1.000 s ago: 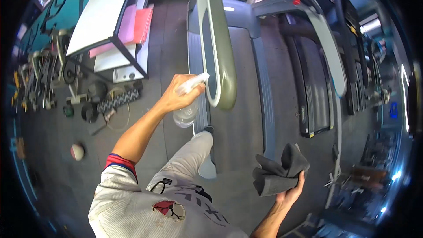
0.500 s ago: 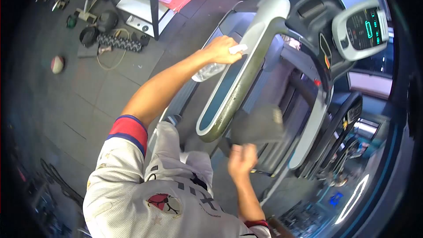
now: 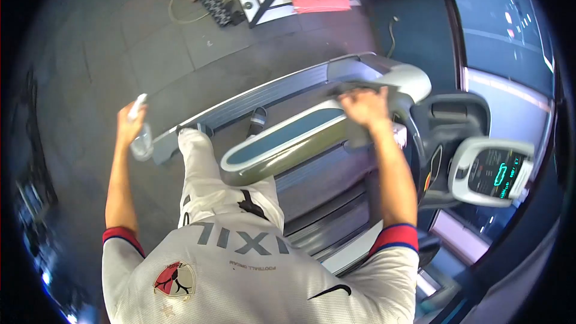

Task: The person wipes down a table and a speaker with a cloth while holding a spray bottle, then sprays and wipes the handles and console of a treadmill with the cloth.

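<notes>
At nine o'clock, a clear spray bottle [image 3: 142, 144] is gripped at its neck by the curled left hand [image 3: 128, 125]; at two o'clock, a dark cloth [image 3: 357, 136] is partly covered by the right hand [image 3: 366, 108] at a treadmill handrail [image 3: 282, 142]; whether it is pinched by the fingers cannot be told. A lit screen [image 3: 499, 174] is seen at three o'clock.

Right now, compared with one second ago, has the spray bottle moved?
Yes. The spray bottle, in the left hand, has moved away from the treadmill handrail: earlier it appeared beside it, now apart, past its rounded end.
</notes>
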A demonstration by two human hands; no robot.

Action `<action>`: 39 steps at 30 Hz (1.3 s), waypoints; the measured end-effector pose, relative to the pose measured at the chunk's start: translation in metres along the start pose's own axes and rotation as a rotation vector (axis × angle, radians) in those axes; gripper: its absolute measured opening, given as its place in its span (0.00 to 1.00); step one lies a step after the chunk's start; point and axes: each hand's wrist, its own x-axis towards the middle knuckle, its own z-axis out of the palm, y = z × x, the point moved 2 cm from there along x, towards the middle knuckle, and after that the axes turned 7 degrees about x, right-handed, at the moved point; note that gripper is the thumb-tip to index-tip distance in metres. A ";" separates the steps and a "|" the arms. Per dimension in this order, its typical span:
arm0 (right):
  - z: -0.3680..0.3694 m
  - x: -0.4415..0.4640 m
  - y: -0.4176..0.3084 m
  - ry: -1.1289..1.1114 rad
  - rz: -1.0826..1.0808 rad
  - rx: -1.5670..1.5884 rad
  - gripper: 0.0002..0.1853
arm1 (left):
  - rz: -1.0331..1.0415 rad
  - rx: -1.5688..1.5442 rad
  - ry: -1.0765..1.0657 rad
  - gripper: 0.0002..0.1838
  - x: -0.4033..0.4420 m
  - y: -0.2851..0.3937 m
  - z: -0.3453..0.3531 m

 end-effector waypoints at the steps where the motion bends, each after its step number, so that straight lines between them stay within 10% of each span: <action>1: 0.011 0.032 0.045 0.095 -0.001 0.016 0.33 | -0.156 0.034 0.079 0.15 -0.041 -0.012 -0.021; 6: 0.035 0.070 -0.019 -0.428 -0.182 0.046 0.36 | -0.503 0.166 0.408 0.19 -0.268 -0.056 -0.043; 12: 0.061 -0.079 -0.291 -0.460 -1.192 0.301 0.31 | -0.799 -0.185 0.480 0.17 -0.413 0.015 0.041; 16: 0.084 -0.051 -0.255 -0.255 -1.053 0.332 0.33 | -0.893 -0.502 0.673 0.13 -0.458 0.013 0.112; 23: 0.015 0.027 -0.012 -0.115 -0.067 -0.032 0.33 | -0.870 -0.568 0.549 0.11 -0.491 -0.037 0.151; 30: 0.048 -0.084 -0.239 -0.049 -0.565 0.101 0.31 | -0.906 -0.453 0.570 0.17 -0.531 -0.041 0.117; 34: 0.090 -0.037 -0.330 -0.436 -0.673 -0.268 0.28 | -0.905 -0.490 0.501 0.16 -0.547 -0.043 0.117; 39: 0.092 -0.114 -0.348 -0.013 -0.701 -0.455 0.26 | -0.913 -0.488 0.509 0.14 -0.542 -0.046 0.120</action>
